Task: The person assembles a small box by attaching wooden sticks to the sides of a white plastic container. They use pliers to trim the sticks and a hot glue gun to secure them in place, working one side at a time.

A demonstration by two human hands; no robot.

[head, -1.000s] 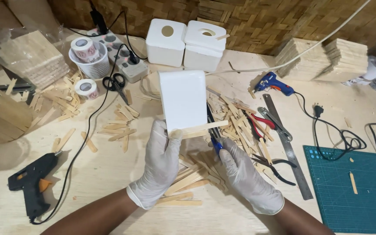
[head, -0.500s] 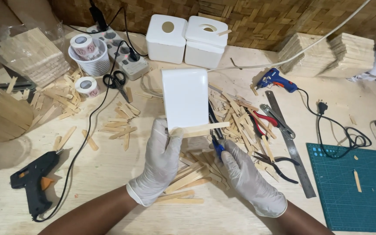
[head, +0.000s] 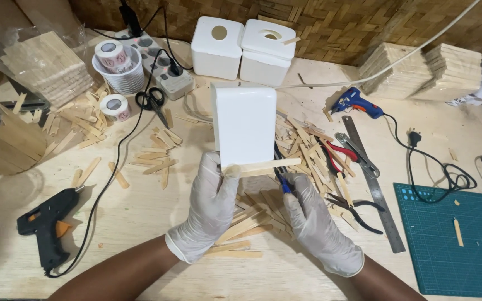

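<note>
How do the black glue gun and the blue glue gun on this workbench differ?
The black glue gun lies at the near left edge of the wooden table, beyond the gloved left hand; the blue glue gun lies far right, near the stacked wooden sticks. The black one looks larger in view and has an orange trigger; the blue one shows an orange tip. Both lie on their sides, cords attached, untouched.

Pale plywood work surface [head: 140, 223], pretty evenly lit, backed by a brown woven bamboo-mat wall [head: 330, 22] running along the far edge.
</note>
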